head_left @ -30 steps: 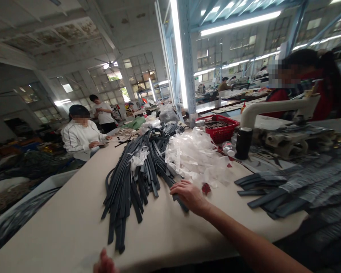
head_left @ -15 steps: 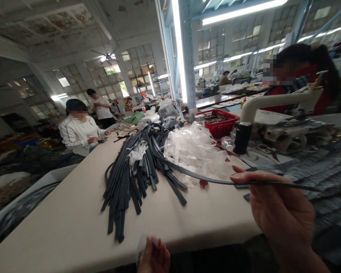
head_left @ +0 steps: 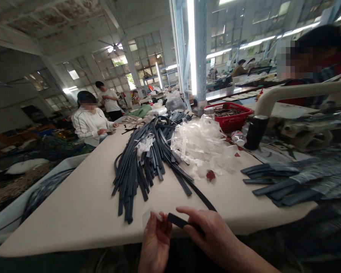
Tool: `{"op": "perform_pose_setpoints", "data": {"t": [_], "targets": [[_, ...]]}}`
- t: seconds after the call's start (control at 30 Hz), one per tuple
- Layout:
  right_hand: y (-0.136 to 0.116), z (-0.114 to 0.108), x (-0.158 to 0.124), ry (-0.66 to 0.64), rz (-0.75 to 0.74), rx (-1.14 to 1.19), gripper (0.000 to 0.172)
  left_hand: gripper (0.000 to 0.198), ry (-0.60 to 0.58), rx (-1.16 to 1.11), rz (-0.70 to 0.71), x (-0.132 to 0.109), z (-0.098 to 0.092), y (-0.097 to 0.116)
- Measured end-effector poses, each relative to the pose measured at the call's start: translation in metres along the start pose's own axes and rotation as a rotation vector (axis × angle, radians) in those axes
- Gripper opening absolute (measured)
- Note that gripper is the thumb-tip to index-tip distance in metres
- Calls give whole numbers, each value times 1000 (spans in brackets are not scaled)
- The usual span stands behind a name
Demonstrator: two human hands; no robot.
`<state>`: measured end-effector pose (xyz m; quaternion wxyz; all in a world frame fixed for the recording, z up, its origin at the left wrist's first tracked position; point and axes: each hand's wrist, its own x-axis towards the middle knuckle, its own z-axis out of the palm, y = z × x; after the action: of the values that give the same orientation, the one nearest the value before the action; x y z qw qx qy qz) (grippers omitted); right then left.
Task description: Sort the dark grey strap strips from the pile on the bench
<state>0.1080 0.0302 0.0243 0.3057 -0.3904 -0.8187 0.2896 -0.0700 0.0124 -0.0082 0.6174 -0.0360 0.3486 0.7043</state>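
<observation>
My right hand (head_left: 210, 235) pinches the near end of a long dark strap (head_left: 199, 195) that trails back toward the pile of dark straps (head_left: 142, 167) on the beige table (head_left: 82, 208). My left hand (head_left: 155, 242) is at the table's near edge, fingers closed on a small clear piece of plastic film (head_left: 148, 216) right beside the strap's end. Both hands sit close together, almost touching. A heap of clear plastic film (head_left: 201, 146) lies behind the strap pile.
A second stack of dark straps (head_left: 284, 182) lies at the right edge. A red basket (head_left: 230, 117), a black bottle (head_left: 254, 132) and a sewing machine (head_left: 304, 110) stand at the back right. A person in white (head_left: 88, 123) works at the table's far left; another sits right (head_left: 315, 57).
My right hand took one strap from the pile, lifted it to the right, then brought its end down to my left hand at the near edge. My left hand rose with the film piece.
</observation>
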Motion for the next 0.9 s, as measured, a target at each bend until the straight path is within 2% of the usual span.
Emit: {"op": "perform_pose_setpoints", "data": {"t": [0.1, 0.27, 0.4, 0.5, 0.63, 0.8, 0.9], "targets": [[-1, 8, -1, 16, -15, -38, 43, 24, 7, -1, 23, 1, -3, -1], [3, 16, 1, 50, -73, -91, 45, 14, 2, 29, 60, 2, -6, -4], [8, 17, 1, 136, -151, -100, 42, 7, -26, 44, 65, 6, -13, -7], [9, 15, 1, 170, -151, -91, 41, 6, -59, 66, 75, 9, -17, -6], [7, 17, 5, 69, -110, -133, 47, 15, -74, 73, 62, 7, -16, -7], [0, 25, 12, -42, -16, -162, 49, 27, -140, 177, 41, 4, -27, -23], [-2, 23, 14, -124, 5, -175, 58, 26, -78, 172, 30, 10, -41, -21]]}}
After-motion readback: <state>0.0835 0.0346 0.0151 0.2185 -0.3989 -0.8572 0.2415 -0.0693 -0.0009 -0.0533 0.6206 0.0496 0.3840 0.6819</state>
